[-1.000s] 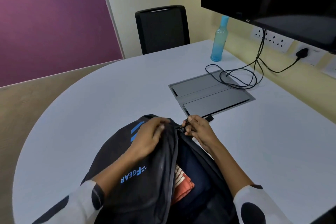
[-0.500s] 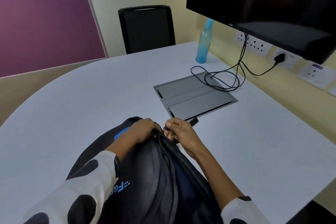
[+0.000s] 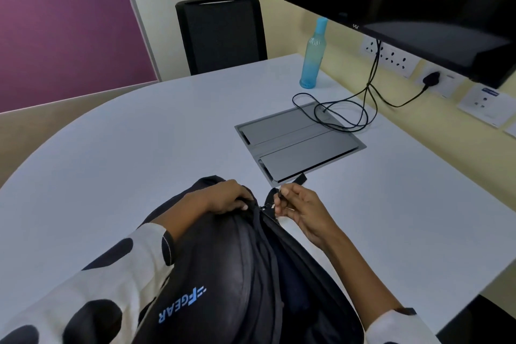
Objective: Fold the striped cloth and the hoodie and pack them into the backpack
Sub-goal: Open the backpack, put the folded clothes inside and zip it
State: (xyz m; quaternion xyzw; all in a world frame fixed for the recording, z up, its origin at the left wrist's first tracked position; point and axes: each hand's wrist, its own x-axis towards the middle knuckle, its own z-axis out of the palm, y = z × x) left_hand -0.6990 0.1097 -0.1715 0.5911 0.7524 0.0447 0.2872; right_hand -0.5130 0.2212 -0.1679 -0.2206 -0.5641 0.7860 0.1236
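Black backpack (image 3: 223, 274) lying near the tabletop's (image 3: 125, 148) near edge, its long axis running from that edge toward the table's middle, top end pointing away from the person. The right hand (image 3: 300, 208) sits at this far top end, on the right side of the zip line, with thumb and fingertips pinched on a small dark zipper pull (image 3: 276, 198); the remaining fingers are loosely curled. The left hand (image 3: 223, 198) lies just beside it, on the left of the zip, fingers curled over and gripping the bag's top fabric, apparently to brace it. The zip track runs from the pinched pull back along the bag's long axis toward the person, so the pull probably has to travel along that line; the right hand is the one already on it. The opening beside the track shows only dark interior; the striped cloth and the hoodie cannot be made out, and are presumably inside.
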